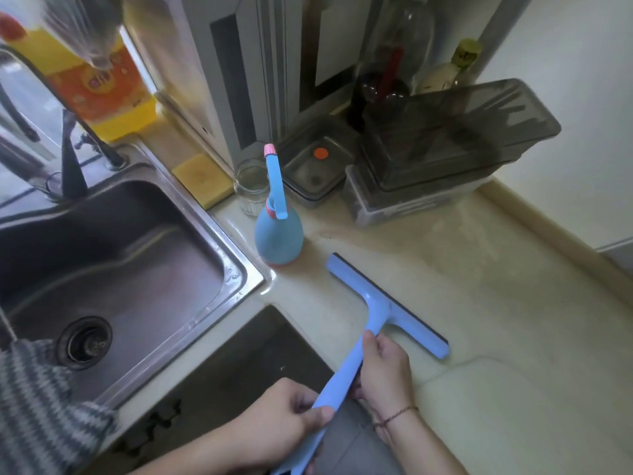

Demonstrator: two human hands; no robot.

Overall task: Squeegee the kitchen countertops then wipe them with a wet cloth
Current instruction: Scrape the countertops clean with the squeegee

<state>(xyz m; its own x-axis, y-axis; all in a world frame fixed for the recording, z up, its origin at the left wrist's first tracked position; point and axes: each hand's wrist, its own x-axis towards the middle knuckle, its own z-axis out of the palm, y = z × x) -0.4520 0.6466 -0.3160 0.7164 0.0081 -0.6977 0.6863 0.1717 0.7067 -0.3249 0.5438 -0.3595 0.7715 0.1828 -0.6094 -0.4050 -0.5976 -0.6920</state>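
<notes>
- Head view: a blue squeegee (387, 303) lies with its blade edge on the cream countertop (496, 303), the head set diagonally, its far end near the spray bottle and its near end toward the counter's front edge.
- Right hand (383, 368) grips the upper part of the squeegee handle just below the head, fingers curled round it; a thin cord bracelet (397, 414) sits at the wrist.
- Left hand (284, 423) grips the lower end of the same handle, thumb and fingers wrapped round it.
- A blue spray bottle (278, 234) with a pink collar stands upright on the counter beside the sink's right rim, just apart from the squeegee's far end.
- Stainless sink (239, 269) occupies the left; its basin shows a drain strainer (85, 341).
- Behind the bottle: an empty glass jar (250, 186), a yellow sponge (202, 180), and a clear lidded box (315, 169) bearing an orange dot.
- A smoked-plastic container (462, 132) rests on a clear base at the counter's back right, against the wall.
- A yellow-and-orange bottle (102, 90) stands at the back left, behind the tap.
- A striped grey cloth (37, 406) shows at the lower left; whether it is wet cannot be told.
</notes>
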